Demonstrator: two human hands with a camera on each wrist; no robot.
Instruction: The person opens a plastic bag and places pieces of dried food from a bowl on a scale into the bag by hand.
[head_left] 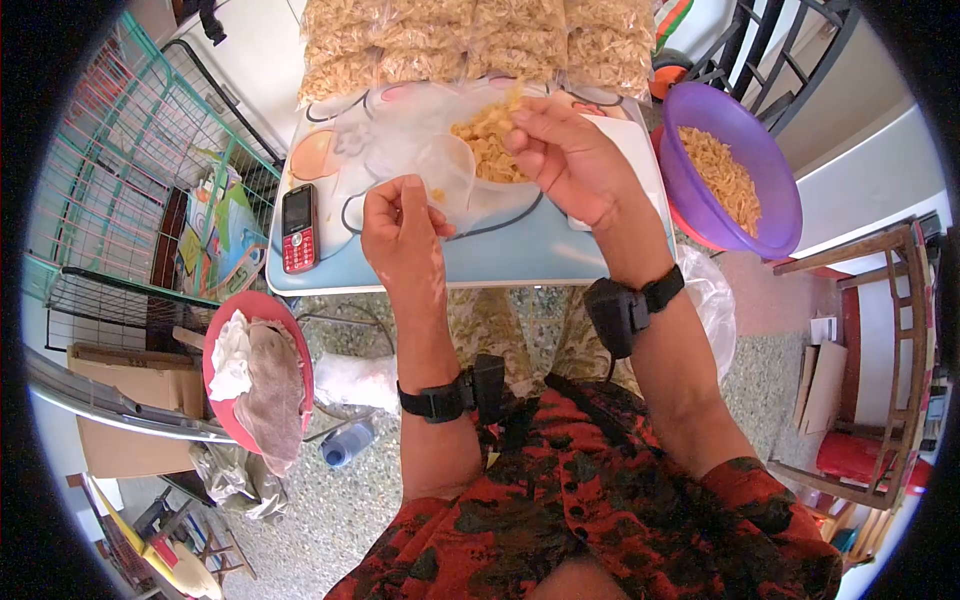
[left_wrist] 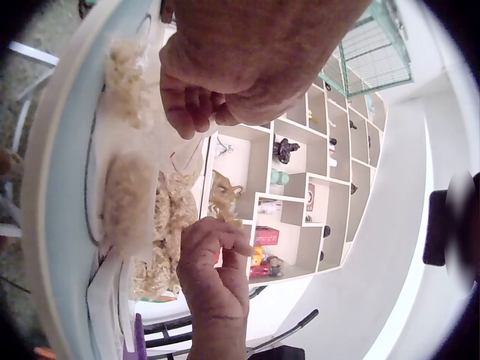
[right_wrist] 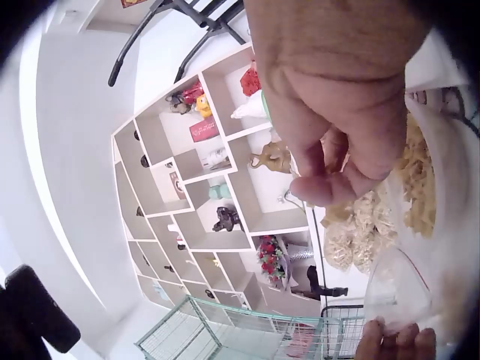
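My left hand (head_left: pixel 408 225) pinches the edge of a clear zip bag (head_left: pixel 446 165), its mouth gaping toward the right. A few yellow bits lie inside it. My right hand (head_left: pixel 572 155) is raised beside the bag and pinches some curled, yellowish dried strips (left_wrist: pixel 225 196) between thumb and fingers. Beneath that hand, a heap of the same strips (head_left: pixel 492 155) lies close to the bag's mouth. In the right wrist view, the fingertips of the left hand (right_wrist: pixel 396 342) show at the bag's lower edge.
Filled clear bags (head_left: pixel 475 45) stand in rows along the table's far side. A red phone (head_left: pixel 299 230) lies at the left edge. At right, a purple basin (head_left: pixel 685 150) holds more strips. A red stool (head_left: pixel 308 375) with cloths and a wire cage (head_left: pixel 100 150) are at left.
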